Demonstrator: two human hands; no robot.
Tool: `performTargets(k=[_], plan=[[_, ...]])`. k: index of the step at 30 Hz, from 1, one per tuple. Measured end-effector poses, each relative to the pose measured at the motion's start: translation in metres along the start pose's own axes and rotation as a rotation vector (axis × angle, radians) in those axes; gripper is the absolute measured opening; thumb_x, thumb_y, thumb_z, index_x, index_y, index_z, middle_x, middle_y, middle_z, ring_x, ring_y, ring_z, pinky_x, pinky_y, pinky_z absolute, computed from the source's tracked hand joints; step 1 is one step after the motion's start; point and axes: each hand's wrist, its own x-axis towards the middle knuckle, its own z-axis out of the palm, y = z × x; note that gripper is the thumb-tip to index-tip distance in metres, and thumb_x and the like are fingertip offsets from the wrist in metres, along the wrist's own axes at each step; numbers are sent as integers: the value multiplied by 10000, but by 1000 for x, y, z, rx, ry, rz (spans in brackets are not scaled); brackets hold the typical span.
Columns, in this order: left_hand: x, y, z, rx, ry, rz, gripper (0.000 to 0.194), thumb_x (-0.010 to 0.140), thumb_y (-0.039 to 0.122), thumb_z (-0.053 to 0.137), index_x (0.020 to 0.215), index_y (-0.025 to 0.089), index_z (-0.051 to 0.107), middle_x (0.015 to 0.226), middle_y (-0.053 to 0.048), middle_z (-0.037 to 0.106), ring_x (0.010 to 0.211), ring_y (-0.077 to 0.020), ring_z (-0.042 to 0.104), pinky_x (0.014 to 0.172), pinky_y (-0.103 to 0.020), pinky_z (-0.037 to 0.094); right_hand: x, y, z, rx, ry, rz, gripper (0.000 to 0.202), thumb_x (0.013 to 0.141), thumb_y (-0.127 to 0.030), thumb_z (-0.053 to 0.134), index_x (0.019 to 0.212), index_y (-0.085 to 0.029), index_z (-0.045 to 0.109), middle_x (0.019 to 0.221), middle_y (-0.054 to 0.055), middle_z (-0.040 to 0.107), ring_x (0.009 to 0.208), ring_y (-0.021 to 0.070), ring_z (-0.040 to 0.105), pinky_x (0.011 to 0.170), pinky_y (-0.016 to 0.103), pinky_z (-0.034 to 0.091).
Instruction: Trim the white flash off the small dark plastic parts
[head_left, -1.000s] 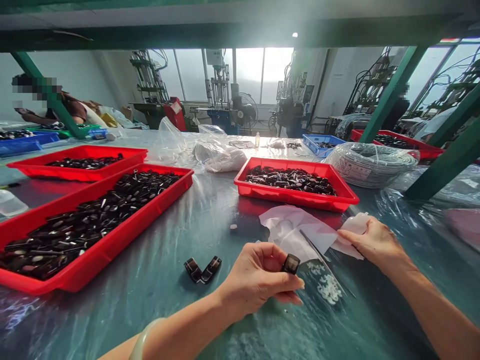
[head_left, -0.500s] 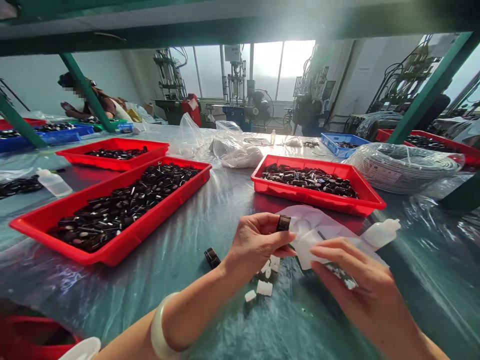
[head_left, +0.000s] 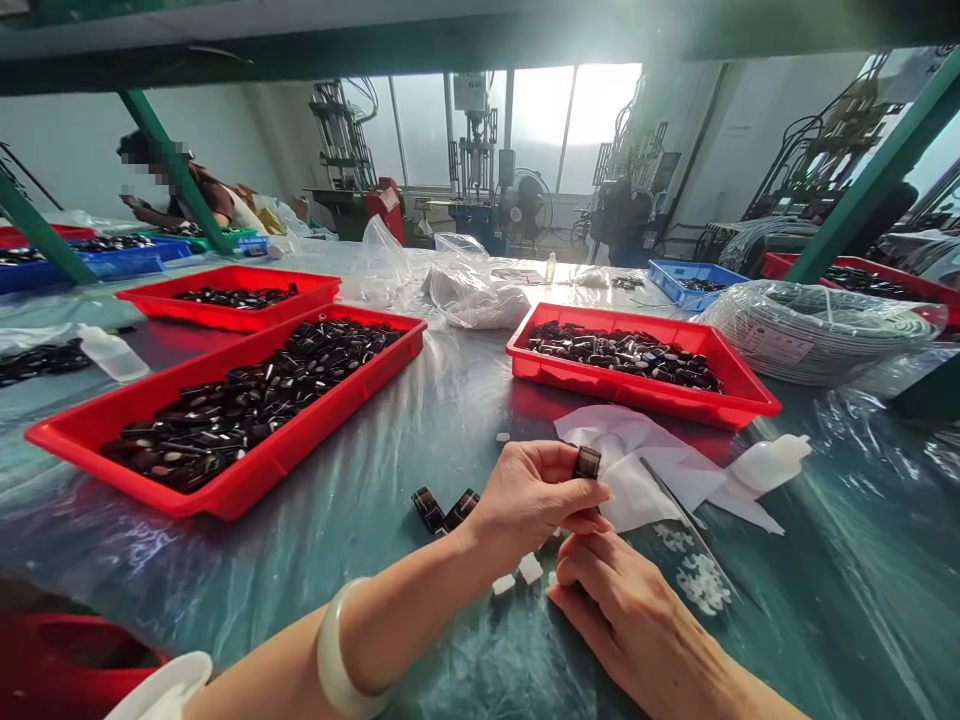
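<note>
Head: black piece (head_left: 587, 462) roughly upright

Left hand (head_left: 536, 492) hid the lower end of a black casing (head_left: 588, 461). Whether right hand (head_left: 626, 595) gripped anything couldn't be told. Print on coil label (head_left: 776, 346) was illegibly small. Red object (head_left: 60, 655), lower left, ran off-frame.

Backlit from windows (head_left: 541, 122) beyond grip of left hand (head_left: 531, 497); blown white there, hazy above. Streaked with glare on plastic sheeting (head_left: 360, 450) left of grip. Stretched toward edges.
</note>
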Motion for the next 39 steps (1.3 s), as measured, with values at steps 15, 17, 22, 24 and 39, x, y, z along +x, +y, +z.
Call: performTargets(k=[15, 17, 22, 24, 39], plan=[[5, -6, 2, 28, 86, 34, 277, 526, 279, 800, 698, 118, 654, 602, 7, 644, 480, -103, 611, 460, -168, 469, 1, 5, -35, 114, -138, 85, 236, 868, -120, 409, 734, -195, 589, 732, 20, 563, 634, 110, 550, 561, 214, 466], [4, -6, 3, 35, 92, 38, 278, 534, 285, 797, 706, 119, 655, 602, 7, 647, 479, -102, 613, 470, -171, 479, 2, 10, -45, 158, -45, 157, 212, 865, -143, 442, 783, -200, 629, 714, 10, 579, 580, 100, 541, 527, 214, 444], [1, -8, 8, 73, 35, -27, 250, 536, 251, 793, 685, 108, 652, 572, 6, 632, 467, -101, 605, 451, -164, 471, 5, 15, -61, 322, 303, 366, 101, 779, -259, 612, 712, -232, 682, 710, 2, 635, 584, 123, 577, 494, 220, 436], [-1, -11, 11, 74, -26, -68, 233, 535, 235, 789, 673, 105, 654, 548, 12, 615, 462, -102, 599, 449, -169, 470, 6, 14, -63, 373, 403, 442, 100, 743, -306, 653, 675, -245, 693, 710, 8, 645, 584, 140, 581, 486, 235, 442], [-3, -21, 10, 87, -164, -90, 128, 605, 164, 719, 701, 97, 668, 568, 14, 600, 465, -69, 553, 504, -195, 496, 8, 14, -60, 544, 319, 470, 57, 717, -261, 684, 718, -276, 739, 713, -5, 667, 588, 127, 605, 481, 205, 474]])
